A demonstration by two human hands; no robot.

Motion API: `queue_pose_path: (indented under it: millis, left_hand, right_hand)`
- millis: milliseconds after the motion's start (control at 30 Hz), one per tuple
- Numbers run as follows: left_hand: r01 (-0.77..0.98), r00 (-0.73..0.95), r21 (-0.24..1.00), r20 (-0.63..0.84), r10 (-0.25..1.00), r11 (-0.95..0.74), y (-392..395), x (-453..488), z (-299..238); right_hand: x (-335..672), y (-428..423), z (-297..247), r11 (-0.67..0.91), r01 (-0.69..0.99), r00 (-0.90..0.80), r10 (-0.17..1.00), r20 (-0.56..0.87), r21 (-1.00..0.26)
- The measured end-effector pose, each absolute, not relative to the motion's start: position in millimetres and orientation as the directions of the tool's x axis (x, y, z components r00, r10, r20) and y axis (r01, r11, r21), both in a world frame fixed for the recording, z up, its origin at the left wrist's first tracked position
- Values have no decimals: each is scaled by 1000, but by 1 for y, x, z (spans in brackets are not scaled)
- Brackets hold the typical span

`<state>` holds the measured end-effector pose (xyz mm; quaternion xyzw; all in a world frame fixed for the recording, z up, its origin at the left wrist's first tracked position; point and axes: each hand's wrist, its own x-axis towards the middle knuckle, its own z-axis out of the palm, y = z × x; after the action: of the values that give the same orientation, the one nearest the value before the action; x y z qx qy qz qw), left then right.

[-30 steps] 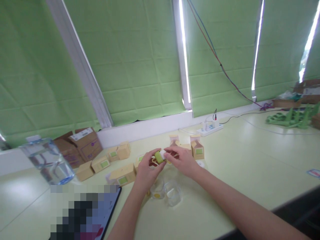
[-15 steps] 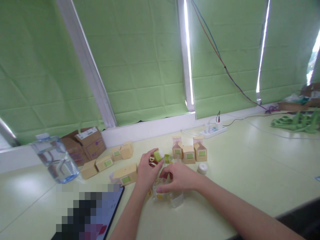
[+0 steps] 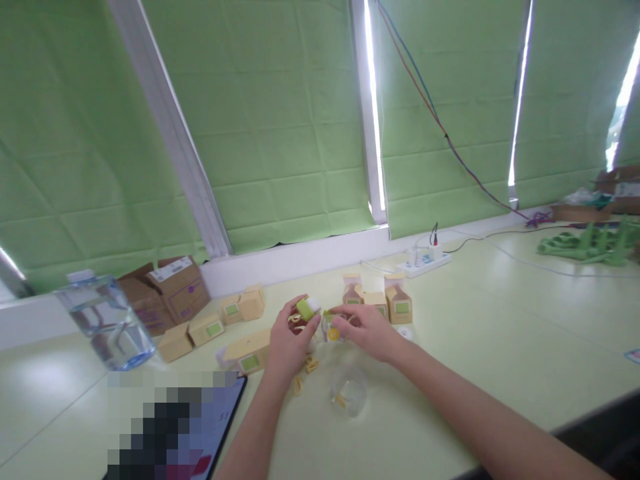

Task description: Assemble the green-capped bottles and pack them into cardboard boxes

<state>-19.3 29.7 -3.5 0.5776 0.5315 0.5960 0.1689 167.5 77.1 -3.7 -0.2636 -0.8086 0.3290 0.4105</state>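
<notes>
My left hand (image 3: pixel 293 333) is closed around a small green-and-white piece (image 3: pixel 309 307), held up between thumb and fingers. Just to its right, my right hand (image 3: pixel 367 328) pinches a small clear plastic container (image 3: pixel 331 331) with a yellow spot on it. A bit of green shows at that container's top, beside the fingertips. Below the hands, a clear round plastic cup (image 3: pixel 353 390) rests on the table, with a small yellow piece (image 3: pixel 341 400) at it. Small yellow loops (image 3: pixel 311 363) lie near my left wrist. A white round lid (image 3: pixel 405 332) is partly behind my right wrist.
Several small tan boxes (image 3: pixel 400 308) with green labels stand behind the hands and to the left. A water jug (image 3: pixel 107 320), an open cardboard box (image 3: pixel 175 290) and a tablet (image 3: pixel 227 407) are at left. A power strip (image 3: pixel 424 264) lies farther back.
My right hand has lifted from the clear containers near the front and moved up beside my left hand, now with a clear container in it. The left hand still holds the green-and-white piece.
</notes>
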Motion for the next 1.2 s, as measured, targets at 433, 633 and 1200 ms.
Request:
queue_pose_path:
  millis: [433, 633, 1200]
  left_hand:
    - [291, -91, 869, 441, 893, -400, 22, -11, 2]
    - [344, -44, 868, 395, 918, -357, 23, -7, 1]
    - [450, -126, 807, 482, 867, -383, 24, -4, -2]
  right_hand:
    - [168, 89, -8, 623, 116, -378, 748, 546, -774]
    - [168, 97, -12, 581, 45, -330, 776, 537, -813]
    - [166, 87, -12, 570, -2, -430, 741, 515, -821]
